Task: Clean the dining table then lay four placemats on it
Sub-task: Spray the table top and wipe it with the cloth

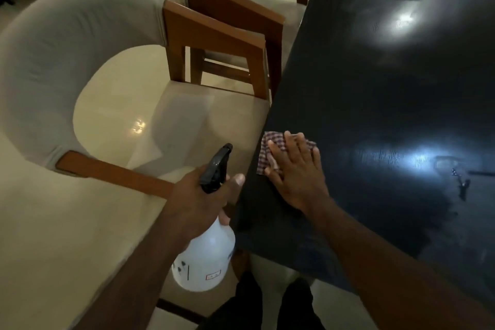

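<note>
The dark, glossy dining table (388, 88) fills the right half of the view. A checked cloth (267, 149) lies near the table's left edge. My right hand (297, 174) presses flat on the cloth with straight fingers. My left hand (203, 195) grips the neck of a white spray bottle (206, 254) with a black trigger head, held over the chair seat just left of the table's edge. No placemats are in view.
A wooden chair (214, 35) with a grey-covered curved back and beige seat stands against the table's left side. A second chair (241, 2) stands behind it. Light glossy floor tiles show between them. My legs are at the bottom.
</note>
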